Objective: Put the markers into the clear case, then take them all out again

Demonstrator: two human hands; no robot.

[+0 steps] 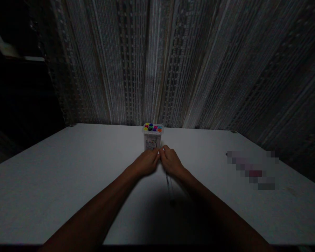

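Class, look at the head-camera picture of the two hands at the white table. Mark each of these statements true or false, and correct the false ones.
1. A clear box of markers with coloured caps stands upright on the white table. True.
2. The left hand and the right hand lie far apart at opposite table edges. False: they meet fingertip to fingertip just in front of the box.
3. The box lies tipped on its side. False: it stands upright, caps pointing up.
4. A thin dark pen-like thing shows below the right hand. True, though it is too dim to identify.
5. The wall behind the table is plain white. False: it is dark with striped patterning.
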